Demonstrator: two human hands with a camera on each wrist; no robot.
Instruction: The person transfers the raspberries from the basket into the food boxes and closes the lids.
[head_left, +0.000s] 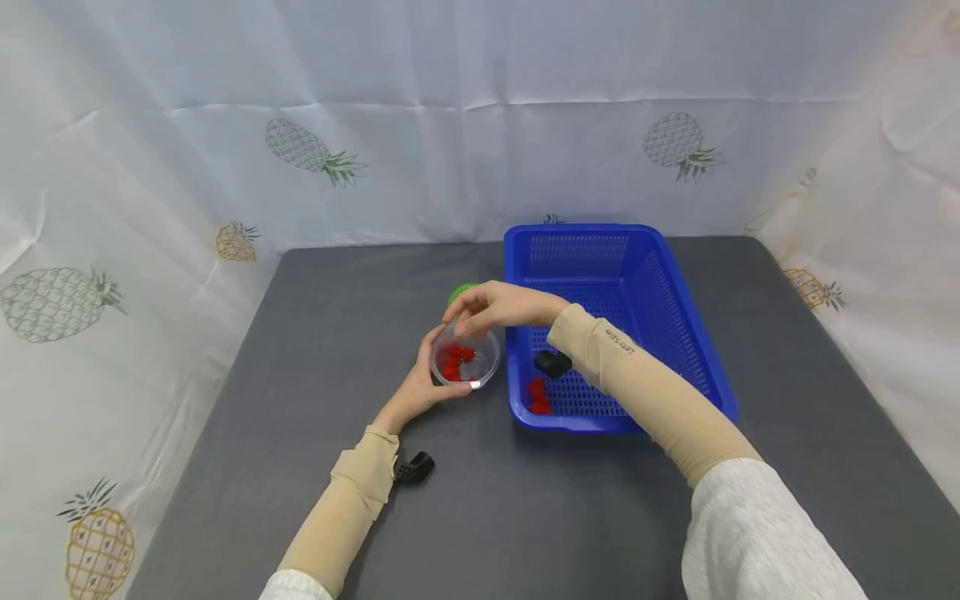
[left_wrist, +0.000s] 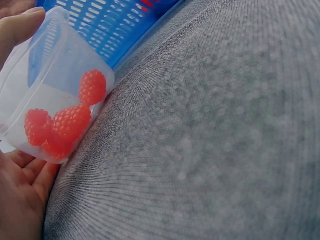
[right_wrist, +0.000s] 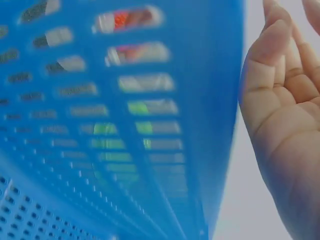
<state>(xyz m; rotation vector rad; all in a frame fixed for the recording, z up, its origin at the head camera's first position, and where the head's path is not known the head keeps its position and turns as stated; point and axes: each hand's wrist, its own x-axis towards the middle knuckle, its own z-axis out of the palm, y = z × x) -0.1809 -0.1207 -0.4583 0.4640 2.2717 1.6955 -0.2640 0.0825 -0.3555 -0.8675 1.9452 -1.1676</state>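
My left hand grips a clear plastic cup, its thumb at the near rim and its fingers round the far side. Several red raspberries lie at the bottom of the cup, which stands on the grey tabletop. Above the cup's opening hovers my right hand, palm down with loosely bent fingers. In the right wrist view its palm and thumb show beside the blue basket wall, and no object is seen between the fingers. A few more raspberries sit in the basket's near left corner.
The blue perforated basket stands right of the cup, its left wall close by and under my right wrist. Behind the cup is a bright green item, mostly hidden by my right hand. Pineapple-print curtains surround the grey table.
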